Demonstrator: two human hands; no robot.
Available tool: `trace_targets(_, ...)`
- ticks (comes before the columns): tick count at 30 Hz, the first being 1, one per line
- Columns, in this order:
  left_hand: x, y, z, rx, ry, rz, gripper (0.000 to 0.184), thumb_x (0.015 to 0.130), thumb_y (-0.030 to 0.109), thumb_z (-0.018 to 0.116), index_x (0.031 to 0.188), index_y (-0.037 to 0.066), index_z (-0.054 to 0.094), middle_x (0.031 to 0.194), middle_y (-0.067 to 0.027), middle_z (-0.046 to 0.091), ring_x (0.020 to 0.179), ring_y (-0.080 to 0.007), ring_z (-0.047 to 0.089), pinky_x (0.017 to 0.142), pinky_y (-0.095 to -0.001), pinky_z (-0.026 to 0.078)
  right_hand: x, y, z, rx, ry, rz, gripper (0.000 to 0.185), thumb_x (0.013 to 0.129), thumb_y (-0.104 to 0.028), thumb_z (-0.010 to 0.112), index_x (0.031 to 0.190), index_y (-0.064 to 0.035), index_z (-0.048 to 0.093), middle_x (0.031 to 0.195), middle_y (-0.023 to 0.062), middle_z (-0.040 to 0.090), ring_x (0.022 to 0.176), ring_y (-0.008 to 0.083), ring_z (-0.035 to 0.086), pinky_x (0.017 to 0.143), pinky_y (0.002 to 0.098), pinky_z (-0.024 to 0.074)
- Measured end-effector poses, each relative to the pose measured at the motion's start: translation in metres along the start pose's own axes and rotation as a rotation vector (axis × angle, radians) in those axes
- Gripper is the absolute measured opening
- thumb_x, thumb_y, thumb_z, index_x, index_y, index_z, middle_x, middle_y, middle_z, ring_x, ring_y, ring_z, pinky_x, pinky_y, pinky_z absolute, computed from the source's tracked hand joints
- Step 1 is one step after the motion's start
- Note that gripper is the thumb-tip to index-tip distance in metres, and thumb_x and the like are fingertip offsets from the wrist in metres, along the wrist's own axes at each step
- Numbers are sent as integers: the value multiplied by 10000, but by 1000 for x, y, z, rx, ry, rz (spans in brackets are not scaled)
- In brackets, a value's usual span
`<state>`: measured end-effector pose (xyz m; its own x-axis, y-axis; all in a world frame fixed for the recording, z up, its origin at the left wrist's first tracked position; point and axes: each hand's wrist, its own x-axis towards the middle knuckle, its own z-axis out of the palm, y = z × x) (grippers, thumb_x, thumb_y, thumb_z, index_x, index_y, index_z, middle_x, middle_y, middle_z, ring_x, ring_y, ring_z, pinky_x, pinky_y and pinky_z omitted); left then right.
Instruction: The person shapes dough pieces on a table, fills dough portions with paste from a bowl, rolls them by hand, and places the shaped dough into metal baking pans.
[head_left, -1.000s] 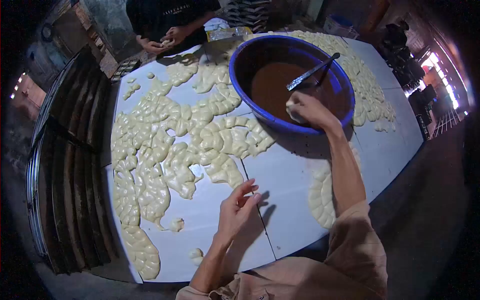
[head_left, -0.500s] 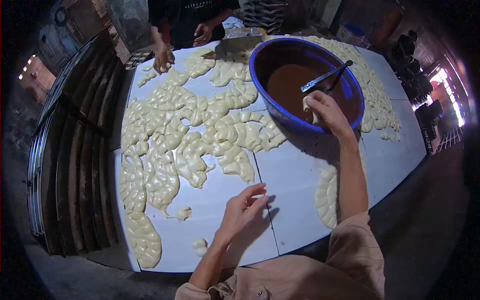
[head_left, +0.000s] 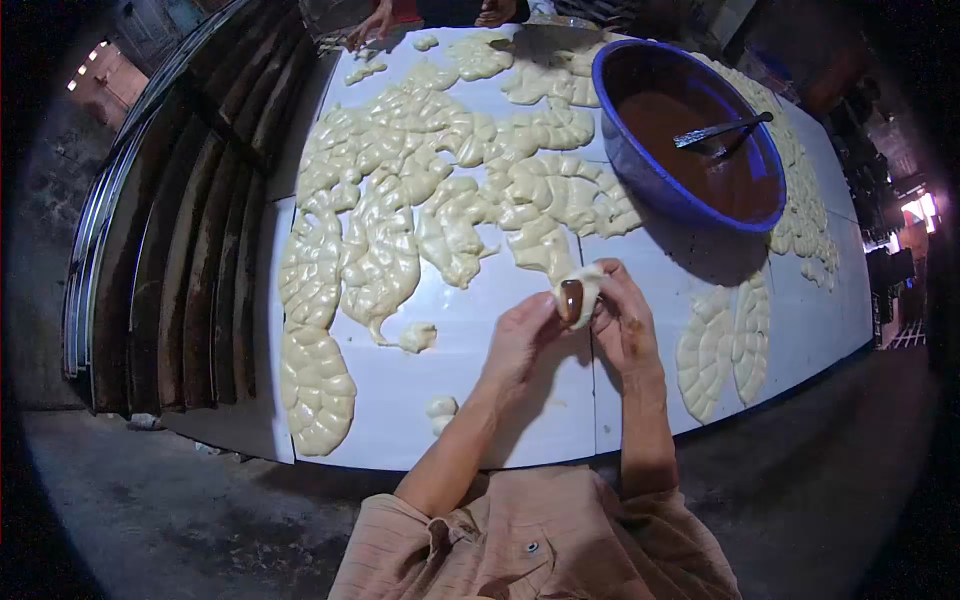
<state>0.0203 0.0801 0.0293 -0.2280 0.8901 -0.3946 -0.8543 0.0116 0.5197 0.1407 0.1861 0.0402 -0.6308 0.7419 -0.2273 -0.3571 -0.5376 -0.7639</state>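
Note:
My left hand (head_left: pixel 522 335) and my right hand (head_left: pixel 628 325) meet above the near middle of the table, both closed on one small piece of dough (head_left: pixel 592 285). A glossy brown filling (head_left: pixel 571 300) lies in the dough, which partly wraps around it. Just beyond my hands, pale, shiny pieces of dough (head_left: pixel 385 250) cover much of the table's left and centre. Up and to the right stands a blue basin (head_left: pixel 640 180) of brown paste (head_left: pixel 650 110), with a dark-handled flat utensil (head_left: pixel 712 133) in it.
Flattened dough strips (head_left: pixel 705 350) lie to the right of my hands. Small loose lumps (head_left: pixel 441 410) sit near the front edge of the white table (head_left: pixel 480 400). Stacked dark trays (head_left: pixel 160 290) stand at the left. Across the table is another person's hand (head_left: pixel 372 25).
My right hand has come from the basin to meet my left hand, which has closed on the dough too. Brown filling now shows in it. The view has shifted.

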Motion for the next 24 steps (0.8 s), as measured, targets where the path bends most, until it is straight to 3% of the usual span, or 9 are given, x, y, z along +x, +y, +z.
trace_targets(1,4,-1,-18,-21,77,68,257,969,213,649,1114,1,659,966,-61,704,836,-122,658,816,-268,538,-5,9,2,7,6,20,361,912,-214,707,1175,-53,519,984,24,618,860,78,634,713,210,526)
trace_targets(3,-1,4,-41,115,196,118,232,963,187,661,1087,-9,674,926,-43,694,803,-103,642,766,-232,527,-7,29,3,-199,-37,111,460,839,-54,690,1270,-43,529,1167,75,575,1041,178,602,891,258,484)
trace_targets(5,-3,0,-51,110,210,201,227,966,179,659,1086,-11,695,919,-33,691,788,-86,628,740,-222,519,-21,49,20,-555,-31,-135,549,804,-88,756,1302,-39,531,1250,118,545,1120,239,587,942,329,490)
trace_targets(8,-13,6,-55,283,232,291,246,966,172,661,1102,-28,709,945,-33,693,785,-80,621,716,-222,516,-29,58,46,-1188,84,-473,529,799,-83,767,1281,-39,553,1215,142,571,1126,283,596,958,358,496)
trace_targets(9,-17,7,-55,370,239,311,256,965,170,662,1110,-36,711,959,-36,694,788,-81,620,710,-225,516,-30,64,52,-1244,109,-583,433,802,-60,747,1210,-25,604,1121,141,614,1038,278,630,884,343,528)
trace_targets(14,-26,15,-50,477,281,423,310,920,186,719,1132,-39,704,883,-62,707,783,-103,631,690,-227,522,-26,83,59,-1071,120,-542,156,874,-53,673,1016,13,680,1010,122,651,860,214,658,720,312,534)
trace_targets(17,-26,35,-59,511,151,315,315,905,208,739,1120,-20,714,892,-44,707,753,-84,617,658,-213,506,-24,94,52,-751,121,-162,128,914,-33,615,1014,24,672,974,86,670,824,168,648,713,294,525)
trace_targets(21,-29,69,-63,577,174,85,276,906,221,738,1076,5,721,817,-2,676,720,-57,593,625,-203,494,-37,65,68,-628,-138,-52,256,931,-87,638,1167,7,670,1125,87,639,956,138,613,808,283,510)
trace_targets(24,-34,74,-68,556,152,10,321,898,232,741,1127,12,695,966,-53,704,847,-128,662,706,-253,548,-43,71,63,-742,-168,-157,307,920,-88,664,1217,-10,666,1176,99,600,1028,168,597,848,293,505)
